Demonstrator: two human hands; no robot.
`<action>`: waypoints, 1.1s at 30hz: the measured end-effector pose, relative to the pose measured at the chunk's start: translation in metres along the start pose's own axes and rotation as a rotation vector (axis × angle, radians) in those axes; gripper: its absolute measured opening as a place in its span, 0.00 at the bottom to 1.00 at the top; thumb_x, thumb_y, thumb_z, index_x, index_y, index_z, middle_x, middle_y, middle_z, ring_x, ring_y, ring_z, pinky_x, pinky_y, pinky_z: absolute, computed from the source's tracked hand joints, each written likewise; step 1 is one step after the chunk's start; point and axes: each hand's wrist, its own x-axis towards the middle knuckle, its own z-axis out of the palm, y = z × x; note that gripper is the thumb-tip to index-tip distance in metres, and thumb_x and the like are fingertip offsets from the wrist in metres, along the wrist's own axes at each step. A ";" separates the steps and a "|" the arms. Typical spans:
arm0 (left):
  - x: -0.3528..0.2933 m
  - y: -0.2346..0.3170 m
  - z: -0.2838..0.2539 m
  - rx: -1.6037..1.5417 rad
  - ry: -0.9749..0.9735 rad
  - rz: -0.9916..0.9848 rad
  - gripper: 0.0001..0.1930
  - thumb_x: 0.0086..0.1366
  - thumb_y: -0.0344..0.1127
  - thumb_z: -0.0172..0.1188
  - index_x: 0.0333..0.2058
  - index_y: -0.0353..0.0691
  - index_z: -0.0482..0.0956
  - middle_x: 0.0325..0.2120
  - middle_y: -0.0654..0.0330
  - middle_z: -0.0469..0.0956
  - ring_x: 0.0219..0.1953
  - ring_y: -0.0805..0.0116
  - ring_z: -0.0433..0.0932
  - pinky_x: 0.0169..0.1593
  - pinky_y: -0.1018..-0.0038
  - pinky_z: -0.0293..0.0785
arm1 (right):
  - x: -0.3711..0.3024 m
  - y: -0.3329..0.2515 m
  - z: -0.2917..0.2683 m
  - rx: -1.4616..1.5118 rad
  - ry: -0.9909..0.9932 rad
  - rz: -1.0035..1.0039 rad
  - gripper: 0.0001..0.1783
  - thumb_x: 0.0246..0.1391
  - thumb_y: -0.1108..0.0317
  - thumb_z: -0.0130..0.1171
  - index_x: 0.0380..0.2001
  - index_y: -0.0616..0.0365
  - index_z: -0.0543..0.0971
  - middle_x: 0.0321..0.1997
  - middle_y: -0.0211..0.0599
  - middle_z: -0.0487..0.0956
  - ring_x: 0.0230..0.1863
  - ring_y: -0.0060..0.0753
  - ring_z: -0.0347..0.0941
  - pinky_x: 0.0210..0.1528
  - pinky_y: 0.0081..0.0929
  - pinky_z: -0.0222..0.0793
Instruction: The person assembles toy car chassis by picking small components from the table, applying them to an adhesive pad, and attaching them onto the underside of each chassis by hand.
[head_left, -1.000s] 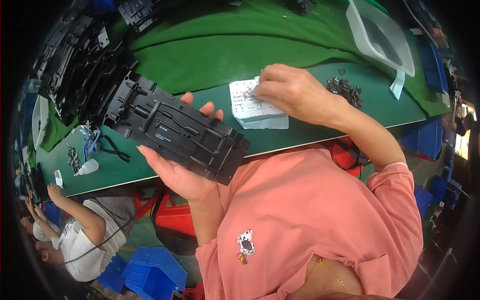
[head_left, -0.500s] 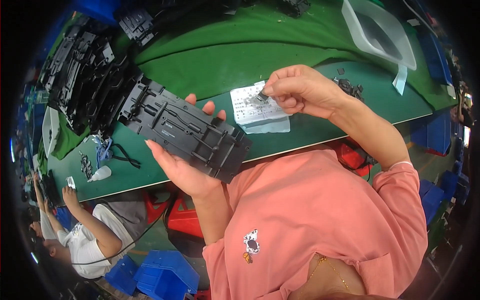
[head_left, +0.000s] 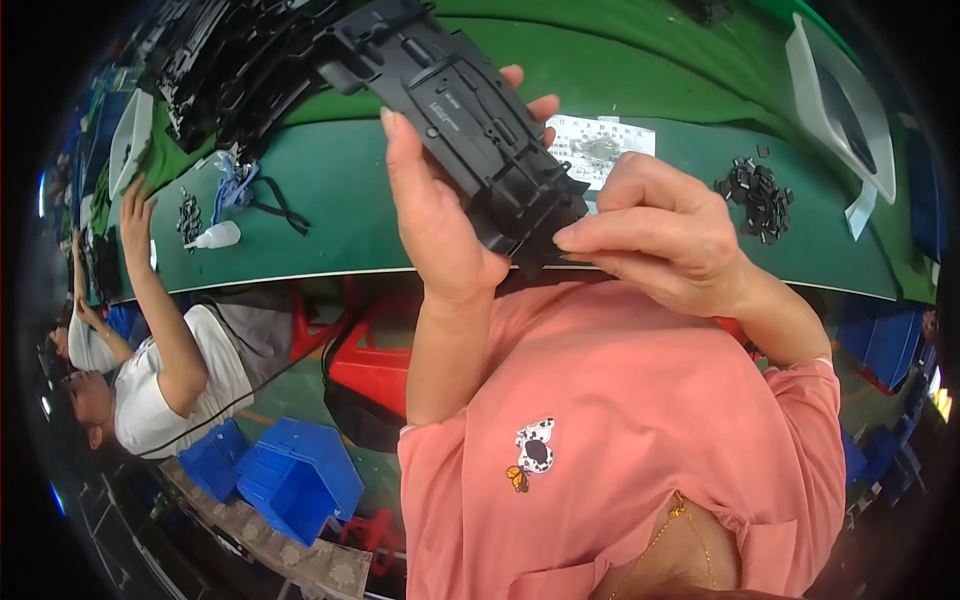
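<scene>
My left hand [head_left: 440,215] cradles a long black moulded plastic part [head_left: 470,125] from below, thumb on one side and fingertips on the other. The part is tilted, its ribbed face towards me. At its near end my right hand [head_left: 665,235] has thumb and forefinger pinched together against the edge. Whatever lies between those fingertips is hidden. Behind the right hand, a printed paper slip [head_left: 635,138] lies on the green table, with small shiny bits on it. To the right sits a heap of small flat black pieces [head_left: 757,198].
Black moulded parts [head_left: 240,70] are piled at the far left. Nearer are a small white bottle [head_left: 217,236] and a blue bundle [head_left: 235,190]. A white tray [head_left: 880,165] stands far right. Left, a co-worker in white [head_left: 215,350] sits near a blue bin [head_left: 300,480].
The black part has swung more upright and shifted right. My right hand, with a small dark piece visible earlier, has come down from the paper slip to the part's near end.
</scene>
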 end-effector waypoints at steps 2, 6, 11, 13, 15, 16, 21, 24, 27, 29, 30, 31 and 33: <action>-0.001 0.001 0.001 0.004 0.001 -0.003 0.30 0.68 0.58 0.34 0.53 0.38 0.62 0.46 0.48 0.71 0.43 0.54 0.76 0.43 0.65 0.75 | 0.001 0.002 0.004 -0.022 -0.021 -0.067 0.16 0.33 0.80 0.65 0.32 0.58 0.81 0.24 0.32 0.68 0.25 0.30 0.66 0.25 0.24 0.62; 0.000 -0.003 -0.002 0.088 -0.038 0.019 0.32 0.68 0.58 0.30 0.56 0.37 0.62 0.50 0.45 0.69 0.46 0.47 0.74 0.47 0.58 0.75 | -0.002 0.010 0.011 -0.083 -0.034 -0.190 0.19 0.30 0.80 0.64 0.34 0.60 0.81 0.24 0.31 0.66 0.23 0.28 0.64 0.24 0.24 0.59; -0.004 0.000 0.007 0.135 -0.003 0.024 0.31 0.68 0.58 0.30 0.54 0.36 0.63 0.48 0.46 0.71 0.45 0.48 0.75 0.47 0.60 0.76 | -0.001 0.011 0.010 -0.145 -0.034 -0.236 0.21 0.28 0.80 0.63 0.34 0.60 0.81 0.23 0.31 0.66 0.21 0.28 0.64 0.21 0.24 0.58; -0.005 0.000 0.009 0.117 -0.048 0.002 0.29 0.68 0.58 0.35 0.52 0.37 0.64 0.45 0.53 0.71 0.44 0.61 0.75 0.44 0.69 0.72 | -0.001 0.012 0.010 -0.176 -0.036 -0.252 0.21 0.27 0.80 0.62 0.34 0.60 0.81 0.22 0.31 0.66 0.21 0.28 0.64 0.20 0.24 0.58; -0.005 0.000 0.009 0.123 -0.045 -0.001 0.30 0.68 0.59 0.35 0.52 0.37 0.65 0.45 0.54 0.71 0.44 0.61 0.74 0.44 0.70 0.71 | -0.002 0.014 0.011 -0.178 -0.034 -0.278 0.21 0.27 0.80 0.62 0.33 0.59 0.81 0.22 0.31 0.66 0.21 0.28 0.63 0.19 0.23 0.57; -0.005 -0.001 0.009 0.129 -0.044 -0.004 0.31 0.68 0.59 0.35 0.52 0.36 0.65 0.45 0.55 0.71 0.45 0.62 0.74 0.44 0.70 0.71 | -0.002 0.014 0.011 -0.178 -0.035 -0.278 0.21 0.27 0.80 0.62 0.33 0.59 0.81 0.22 0.31 0.66 0.21 0.28 0.63 0.19 0.23 0.57; -0.005 0.001 0.009 0.155 -0.067 -0.007 0.32 0.67 0.60 0.35 0.51 0.35 0.66 0.45 0.55 0.71 0.44 0.63 0.74 0.43 0.71 0.71 | 0.001 0.009 0.009 -0.202 -0.085 -0.252 0.14 0.31 0.77 0.60 0.29 0.58 0.78 0.22 0.31 0.68 0.22 0.32 0.66 0.21 0.27 0.61; -0.005 0.001 0.010 0.166 -0.072 -0.006 0.32 0.67 0.61 0.36 0.51 0.35 0.67 0.45 0.55 0.71 0.44 0.63 0.73 0.43 0.71 0.71 | 0.000 0.015 0.011 -0.192 -0.078 -0.310 0.19 0.28 0.78 0.61 0.32 0.59 0.81 0.22 0.30 0.66 0.20 0.28 0.62 0.19 0.23 0.56; -0.005 0.001 0.010 0.158 -0.081 -0.009 0.32 0.67 0.61 0.36 0.50 0.35 0.67 0.45 0.55 0.71 0.44 0.63 0.73 0.43 0.70 0.71 | 0.001 0.015 0.013 -0.175 -0.059 -0.319 0.18 0.29 0.78 0.62 0.32 0.59 0.81 0.22 0.30 0.66 0.20 0.28 0.62 0.19 0.23 0.56; -0.005 0.001 0.010 0.149 -0.091 -0.012 0.32 0.67 0.61 0.36 0.50 0.35 0.67 0.45 0.55 0.71 0.44 0.63 0.73 0.43 0.70 0.71 | 0.002 0.014 0.011 -0.187 -0.068 -0.316 0.18 0.29 0.78 0.62 0.32 0.59 0.81 0.22 0.30 0.66 0.20 0.28 0.62 0.19 0.23 0.56; -0.004 0.001 0.010 0.156 -0.091 -0.002 0.32 0.67 0.61 0.36 0.50 0.35 0.67 0.45 0.55 0.71 0.44 0.63 0.73 0.43 0.70 0.71 | 0.002 0.013 0.010 -0.200 -0.077 -0.313 0.18 0.29 0.78 0.62 0.32 0.59 0.81 0.22 0.30 0.66 0.20 0.28 0.62 0.19 0.23 0.55; -0.004 0.001 0.010 0.163 -0.092 0.007 0.32 0.67 0.61 0.36 0.50 0.35 0.67 0.45 0.55 0.71 0.44 0.63 0.73 0.43 0.70 0.71 | 0.002 0.014 0.011 -0.200 -0.076 -0.313 0.18 0.29 0.78 0.62 0.32 0.59 0.81 0.22 0.30 0.66 0.20 0.28 0.62 0.19 0.23 0.55; -0.004 0.001 0.011 0.167 -0.090 0.009 0.32 0.67 0.61 0.36 0.50 0.35 0.67 0.45 0.55 0.71 0.44 0.63 0.73 0.43 0.70 0.71 | 0.002 0.015 0.013 -0.193 -0.060 -0.326 0.18 0.29 0.77 0.62 0.32 0.59 0.81 0.22 0.30 0.66 0.20 0.28 0.62 0.19 0.23 0.56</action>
